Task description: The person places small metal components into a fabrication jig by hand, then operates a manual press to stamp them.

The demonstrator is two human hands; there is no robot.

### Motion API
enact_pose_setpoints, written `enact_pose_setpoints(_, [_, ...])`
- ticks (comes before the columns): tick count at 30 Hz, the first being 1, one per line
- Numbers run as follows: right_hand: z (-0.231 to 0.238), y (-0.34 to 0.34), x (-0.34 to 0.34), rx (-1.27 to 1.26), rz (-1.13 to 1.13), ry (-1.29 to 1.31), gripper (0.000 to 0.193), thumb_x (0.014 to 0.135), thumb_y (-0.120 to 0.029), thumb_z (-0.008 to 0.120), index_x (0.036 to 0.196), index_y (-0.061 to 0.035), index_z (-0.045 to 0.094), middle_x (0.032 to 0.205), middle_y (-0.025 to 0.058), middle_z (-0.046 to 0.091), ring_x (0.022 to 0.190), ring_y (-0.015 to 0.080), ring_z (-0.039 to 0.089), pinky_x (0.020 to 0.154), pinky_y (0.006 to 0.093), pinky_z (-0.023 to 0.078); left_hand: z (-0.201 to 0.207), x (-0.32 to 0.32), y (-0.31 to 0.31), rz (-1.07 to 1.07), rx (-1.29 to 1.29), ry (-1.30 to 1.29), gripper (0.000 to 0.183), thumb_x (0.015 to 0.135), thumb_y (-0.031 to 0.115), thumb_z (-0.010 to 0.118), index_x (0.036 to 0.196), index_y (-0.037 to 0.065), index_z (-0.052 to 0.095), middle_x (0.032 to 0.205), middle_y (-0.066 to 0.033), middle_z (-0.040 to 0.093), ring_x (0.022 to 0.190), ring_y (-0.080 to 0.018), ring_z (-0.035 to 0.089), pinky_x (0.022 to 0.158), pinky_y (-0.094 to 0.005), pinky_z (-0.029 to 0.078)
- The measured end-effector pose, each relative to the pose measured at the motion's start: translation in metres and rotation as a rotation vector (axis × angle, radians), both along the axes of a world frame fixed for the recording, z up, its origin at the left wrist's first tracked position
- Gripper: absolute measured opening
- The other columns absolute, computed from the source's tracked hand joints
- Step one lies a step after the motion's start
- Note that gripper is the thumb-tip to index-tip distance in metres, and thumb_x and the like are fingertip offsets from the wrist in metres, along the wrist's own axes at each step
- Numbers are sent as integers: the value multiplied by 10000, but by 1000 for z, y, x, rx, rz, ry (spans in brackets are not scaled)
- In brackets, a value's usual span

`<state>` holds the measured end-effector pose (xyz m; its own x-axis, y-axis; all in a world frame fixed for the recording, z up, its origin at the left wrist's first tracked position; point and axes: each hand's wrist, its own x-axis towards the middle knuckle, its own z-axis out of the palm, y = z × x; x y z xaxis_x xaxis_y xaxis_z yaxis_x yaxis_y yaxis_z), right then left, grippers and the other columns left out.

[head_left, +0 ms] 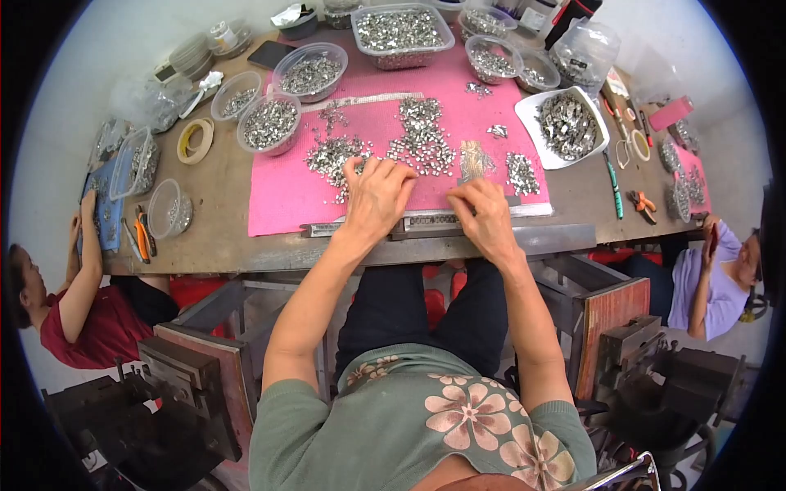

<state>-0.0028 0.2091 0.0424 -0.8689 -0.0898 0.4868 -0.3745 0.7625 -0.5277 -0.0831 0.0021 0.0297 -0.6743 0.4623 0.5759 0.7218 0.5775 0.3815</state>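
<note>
My left hand (378, 192) is over the edge of a loose pile of small silvery metal pieces (334, 159) on a pink mat (282, 204). Its fingers are bent and closed, and their tips are partly hidden. Just right of it, my right hand (485, 214) has thumb and forefinger drawn together above a narrow metal bar with a slotted row (434, 221) along the bench's front edge. What either hand pinches is too small to make out. Another heap of pieces (422, 139) lies beyond, and a smaller heap (521, 173) lies to the right.
Clear tubs of metal pieces (270, 123) and a large rectangular tub (401, 57) stand behind. A white dish (524, 106) is at right, near orange-handled pliers (643, 206). Tape (195, 141) lies left. Co-workers sit at both sides: a red sleeve (70, 323), a lilac sleeve (720, 286).
</note>
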Motion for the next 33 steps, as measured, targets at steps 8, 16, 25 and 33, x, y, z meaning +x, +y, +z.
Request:
enact_pose_setpoints(8, [-9, 11, -33, 83, -181, 12, 74, 843, -101, 763, 908, -75, 739, 832, 67, 653, 810, 261, 628, 807, 401, 407, -2, -18, 7, -3, -105, 41, 113, 853, 222, 777, 913, 134, 738, 828, -12, 621, 877, -219, 589, 992, -514, 326])
enact_pose_setpoints(16, [-15, 10, -40, 150, -186, 4, 96, 834, -109, 779, 918, -82, 740, 822, 46, 667, 807, 247, 645, 804, 398, 401, -5, -19, 12, -9, -41, -23, 109, 840, 193, 784, 891, 138, 705, 814, -3, 629, 851, -214, 588, 983, -504, 322])
enact_pose_setpoints(25, [-12, 12, -39, 110, -125, -14, 77, 853, -111, 756, 926, -93, 742, 793, 44, 641, 774, 241, 629, 777, 380, 398, -5, -16, 20, 34, -58, 10, 92, 843, 185, 764, 907, 145, 711, 814, -11, 645, 855, -219, 590, 979, -507, 323])
enact_pose_setpoints(33, [-7, 16, -24, 226, -103, 49, 49, 860, -83, 713, 897, -66, 686, 821, 68, 616, 827, 248, 616, 815, 400, 394, 10, 2, 21, -76, -21, -54, 96, 840, 174, 754, 901, 126, 699, 809, -5, 621, 856, -212, 593, 1001, -500, 313])
